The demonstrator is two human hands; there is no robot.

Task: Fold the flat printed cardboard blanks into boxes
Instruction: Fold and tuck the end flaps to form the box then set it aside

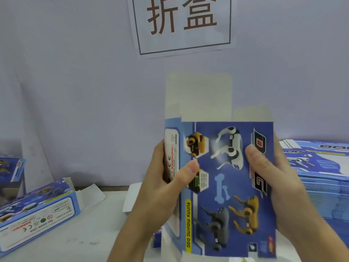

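White table point(98, 241) below grey wall. Both hands, left point(164, 182) and right point(273, 178), grip blank point(226, 186) upright at its side edges, thumbs on front; end flaps unfolded. Finished box point(37, 210) lies left; stack of blanks point(321, 176) waits right. Much left.

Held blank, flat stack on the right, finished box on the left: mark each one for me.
held blank point(228, 186), head view, on the middle of its blue printed panel.
flat stack point(321, 167), head view, on the top sheet.
finished box point(40, 208), head view, on its long side panel.
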